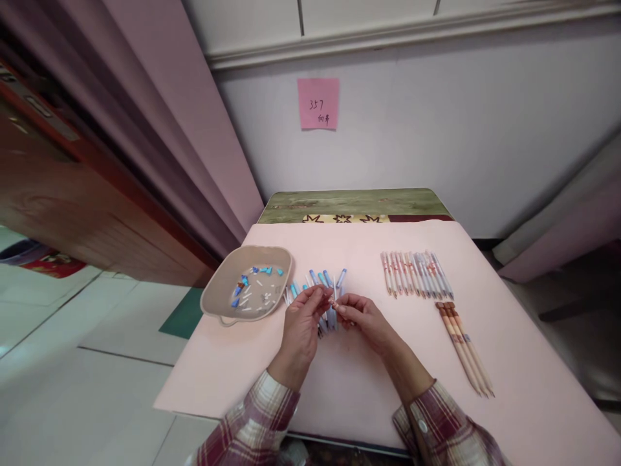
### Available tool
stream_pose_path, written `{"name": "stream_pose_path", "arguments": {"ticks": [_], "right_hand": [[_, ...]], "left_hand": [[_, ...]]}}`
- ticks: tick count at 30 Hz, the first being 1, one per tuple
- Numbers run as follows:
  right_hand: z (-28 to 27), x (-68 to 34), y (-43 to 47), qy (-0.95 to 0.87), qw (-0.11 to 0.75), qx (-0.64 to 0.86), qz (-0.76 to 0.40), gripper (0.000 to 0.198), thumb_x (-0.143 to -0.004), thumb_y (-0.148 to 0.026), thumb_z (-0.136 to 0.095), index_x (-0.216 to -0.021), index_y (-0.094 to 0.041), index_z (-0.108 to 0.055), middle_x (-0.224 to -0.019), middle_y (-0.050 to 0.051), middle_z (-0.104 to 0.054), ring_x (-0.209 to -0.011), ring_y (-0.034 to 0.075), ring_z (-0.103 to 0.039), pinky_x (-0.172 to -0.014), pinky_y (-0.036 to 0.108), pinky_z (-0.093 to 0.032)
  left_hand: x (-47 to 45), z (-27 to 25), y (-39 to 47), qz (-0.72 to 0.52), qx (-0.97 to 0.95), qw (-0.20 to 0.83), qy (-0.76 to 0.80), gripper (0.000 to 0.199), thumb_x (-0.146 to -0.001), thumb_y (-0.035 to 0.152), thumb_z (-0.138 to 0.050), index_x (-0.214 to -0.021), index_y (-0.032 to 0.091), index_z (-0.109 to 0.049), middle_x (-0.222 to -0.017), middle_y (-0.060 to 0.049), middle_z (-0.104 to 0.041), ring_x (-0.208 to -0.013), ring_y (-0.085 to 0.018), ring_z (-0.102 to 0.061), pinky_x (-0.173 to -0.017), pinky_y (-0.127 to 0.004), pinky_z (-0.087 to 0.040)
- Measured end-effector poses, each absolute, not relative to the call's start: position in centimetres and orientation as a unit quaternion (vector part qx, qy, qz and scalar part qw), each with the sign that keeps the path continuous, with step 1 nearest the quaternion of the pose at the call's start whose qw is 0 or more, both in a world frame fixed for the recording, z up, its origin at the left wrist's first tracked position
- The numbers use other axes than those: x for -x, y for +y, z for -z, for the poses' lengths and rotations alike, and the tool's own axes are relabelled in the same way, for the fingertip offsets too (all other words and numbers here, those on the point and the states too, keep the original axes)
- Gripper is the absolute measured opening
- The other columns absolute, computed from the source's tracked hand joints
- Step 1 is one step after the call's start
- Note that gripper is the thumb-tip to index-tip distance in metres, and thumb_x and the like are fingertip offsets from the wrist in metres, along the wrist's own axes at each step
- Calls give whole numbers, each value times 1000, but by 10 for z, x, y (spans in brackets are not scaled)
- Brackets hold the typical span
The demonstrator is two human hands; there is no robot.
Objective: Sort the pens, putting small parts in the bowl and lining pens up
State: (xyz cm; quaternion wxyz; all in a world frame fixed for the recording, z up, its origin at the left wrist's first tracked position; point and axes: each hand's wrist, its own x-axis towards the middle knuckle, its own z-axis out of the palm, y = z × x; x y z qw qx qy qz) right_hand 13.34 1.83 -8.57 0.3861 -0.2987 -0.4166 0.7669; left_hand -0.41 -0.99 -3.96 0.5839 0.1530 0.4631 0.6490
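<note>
My left hand [305, 323] and my right hand [363, 317] meet fingertip to fingertip above the middle of the table. Both are closed in a pinch. A small pinkish-brown piece [334, 303] shows between the fingertips, too small to name for certain. Below and behind the hands lie several blue and white pens [326, 278], partly hidden by the fingers. To the left stands a beige basin [213, 294] with small blue pieces [245, 280] and short white sticks [246, 296] scattered on its bottom.
On the right, a row of pale printed pens [416, 275] lies side by side. Nearer me are 3 tan pens [466, 349] with brown tops. A pink sheet [378, 388] covers the table. A pink note [318, 103] sticks to the wall behind.
</note>
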Motion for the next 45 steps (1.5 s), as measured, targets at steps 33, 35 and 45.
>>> {"name": "stream_pose_path", "arguments": {"ticks": [33,35,45], "right_hand": [[82,-134,17,-390,409,302,-768,27,-76,-40,-75,-91,-18,-73,-73,2,-65,-64,11,-54,-60,24,-39],[82,-133,17,-383,418,294,-770,26,-76,-40,-75,-90,-18,-72,-68,0,-62,-61,11,-53,-59,24,-39],[84,-133,19,-364,503,323,-714,25,-77,-41,-73,-89,-21,-64,-89,4,-69,-86,18,-63,-82,34,-48]], "left_hand": [[-4,36,-22,-624,-329,509,494,28,-75,26,-73,-101,17,-72,-97,-9,-74,-90,-20,-66,-85,-30,-48],[-5,38,-21,-616,-317,537,481,31,-71,24,-76,-101,17,-70,-95,-8,-73,-85,-19,-67,-80,-29,-49],[-2,60,-31,-571,-259,600,497,30,-76,41,-71,-87,14,-65,-91,-10,-71,-73,-16,-65,-74,-32,-51]]}}
